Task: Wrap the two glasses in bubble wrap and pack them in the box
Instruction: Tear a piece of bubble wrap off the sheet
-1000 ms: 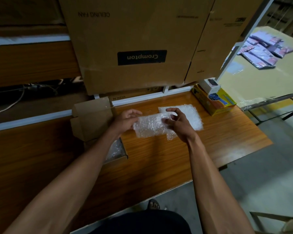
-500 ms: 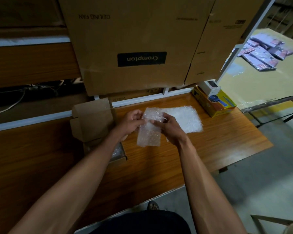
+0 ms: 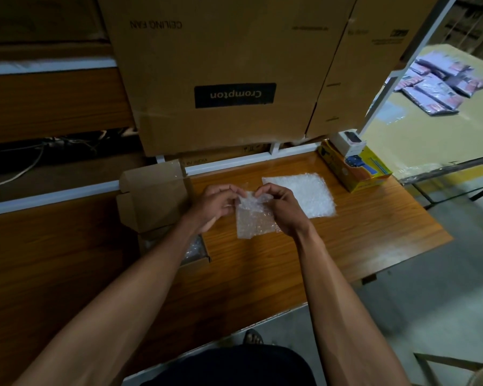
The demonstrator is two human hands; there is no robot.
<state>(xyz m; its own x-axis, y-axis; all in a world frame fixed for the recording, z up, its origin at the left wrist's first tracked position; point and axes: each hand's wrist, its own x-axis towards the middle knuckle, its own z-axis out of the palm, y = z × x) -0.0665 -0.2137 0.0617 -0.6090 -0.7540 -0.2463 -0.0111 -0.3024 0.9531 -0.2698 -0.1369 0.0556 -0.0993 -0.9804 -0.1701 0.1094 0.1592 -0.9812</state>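
We are seeing both hands raised a little above the wooden surface (image 3: 262, 274), meeting at the top end of a bundle of bubble wrap (image 3: 253, 221). The left hand (image 3: 216, 203) is pinching the upper edge of the wrap with curled fingers, and the right hand (image 3: 280, 208) is gripping the same edge from the other side, its fingers also curled around the plastic. The bundle is hanging downward between the two hands, standing more or less upright, and its lower end is near the surface; we cannot tell if it is touching. The wrap is cloudy, so we cannot see clearly what is inside it.

Just beyond the right hand, a flat sheet of bubble wrap (image 3: 310, 195) is lying on the surface. To the left of the left hand, a small cardboard box (image 3: 156, 201) is standing with its flaps open, and under the left forearm we are noticing something shiny and wrapped in plastic inside it (image 3: 194, 247).

At the far right corner of the surface, a yellow carton (image 3: 354, 169) is lying, with a small white box (image 3: 350, 140) on top. Behind everything, a large brown carton (image 3: 221, 65) with the upside-down word "Crompton" is standing on the rack. Farther right, some purple packets (image 3: 441, 82) are lying on another table.
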